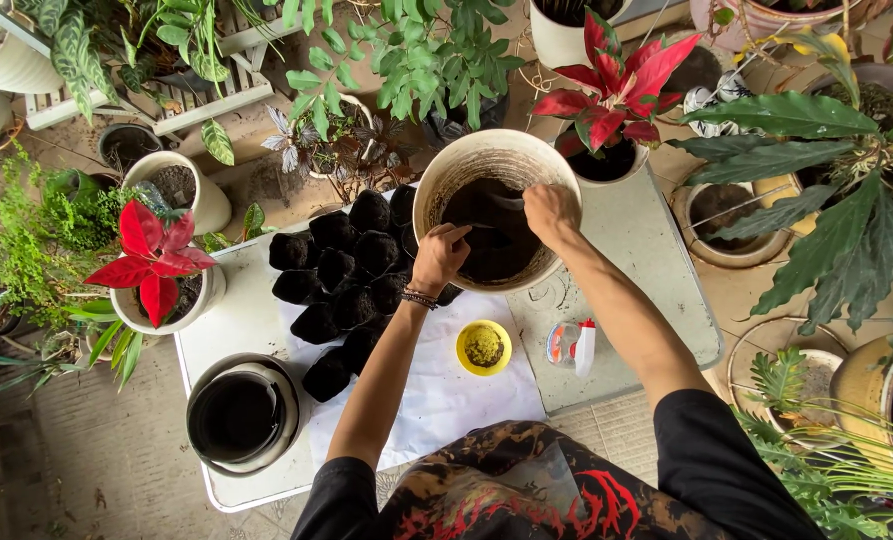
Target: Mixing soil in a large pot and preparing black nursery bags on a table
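Note:
A large white pot (436,170) with dark soil inside stands at the far side of a low white table (236,330). My right hand (551,212) is over the pot's right side, closed on the handle of a small scoop whose pale blade (506,201) dips into the soil. My left hand (438,255) reaches over the pot's near rim with its fingers bent down into the soil; whether it grips anything is unclear.
Several black soil-filled grow bags (341,285) lie left of the pot. A small yellow bowl (483,347), a spray bottle (571,345) and stacked empty pots (241,415) sit on the table. Potted plants, two with red leaves (156,260), crowd all sides.

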